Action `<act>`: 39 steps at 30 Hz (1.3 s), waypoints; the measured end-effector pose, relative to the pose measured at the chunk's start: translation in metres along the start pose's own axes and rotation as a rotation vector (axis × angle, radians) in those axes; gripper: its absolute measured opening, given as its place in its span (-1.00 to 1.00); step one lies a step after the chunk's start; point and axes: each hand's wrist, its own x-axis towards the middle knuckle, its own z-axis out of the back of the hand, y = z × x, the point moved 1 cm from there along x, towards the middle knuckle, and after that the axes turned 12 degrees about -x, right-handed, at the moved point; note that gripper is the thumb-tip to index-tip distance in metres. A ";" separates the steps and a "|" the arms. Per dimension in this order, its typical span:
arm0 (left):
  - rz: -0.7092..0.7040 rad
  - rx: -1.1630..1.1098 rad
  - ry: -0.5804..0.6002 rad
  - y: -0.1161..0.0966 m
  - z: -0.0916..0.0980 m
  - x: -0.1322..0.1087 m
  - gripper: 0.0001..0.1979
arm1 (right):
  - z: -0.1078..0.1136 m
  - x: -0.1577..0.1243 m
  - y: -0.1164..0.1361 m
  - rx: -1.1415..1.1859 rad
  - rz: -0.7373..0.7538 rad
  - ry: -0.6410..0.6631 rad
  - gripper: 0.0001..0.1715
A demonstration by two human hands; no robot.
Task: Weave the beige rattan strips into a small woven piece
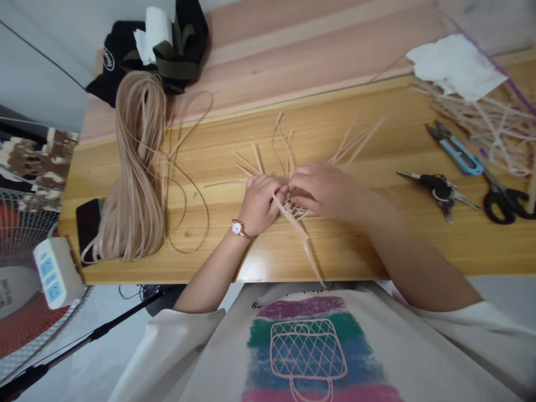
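Over the middle of the table, a small woven piece (pixel 298 212) of beige flat strips sits partly hidden beneath my hands, its loose ends fanning outward. My left hand (pixel 262 202), with a watch at the wrist, is closed on the weave from the left, fingers bent. One wider strip (pixel 293 219) comes out from under it and hangs toward the table's near edge. From the right, my right hand (pixel 320 190) pinches at the top of the weave, thumb and fingers together and slightly blurred. Which strip lies between those fingertips is hidden.
A bundle of beige strips (pixel 138 167) lies at left, partly over a phone (pixel 87 223). At right are keys (pixel 439 190), blue-handled snips (pixel 456 148), black scissors (pixel 500 204) and loose strips (pixel 498 120). A black bag (pixel 121 42) stands at the back; a fan (pixel 25 285) is off the left edge.
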 end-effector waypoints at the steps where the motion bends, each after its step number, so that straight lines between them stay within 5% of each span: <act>1: -0.001 -0.001 -0.008 0.000 0.000 0.000 -0.70 | -0.001 0.001 -0.001 0.027 0.002 -0.019 -0.78; 12: 0.044 -0.096 0.053 0.000 0.008 0.001 -0.72 | -0.002 -0.008 -0.015 0.068 0.027 0.021 -0.58; 19: 0.020 -0.244 -0.004 0.004 0.013 0.003 -0.72 | -0.004 -0.005 -0.009 0.240 0.032 0.025 -0.73; 25: 0.015 -0.135 0.026 0.000 0.015 0.003 -0.63 | -0.008 0.002 -0.003 0.468 -0.155 0.028 -0.71; 32: 0.049 -0.075 0.093 0.003 0.022 0.003 -0.63 | -0.009 0.004 -0.005 0.533 -0.042 0.144 -0.73; 39: 0.146 -0.429 0.092 0.005 0.028 0.006 -0.82 | -0.003 -0.001 -0.002 0.471 -0.077 0.008 -0.84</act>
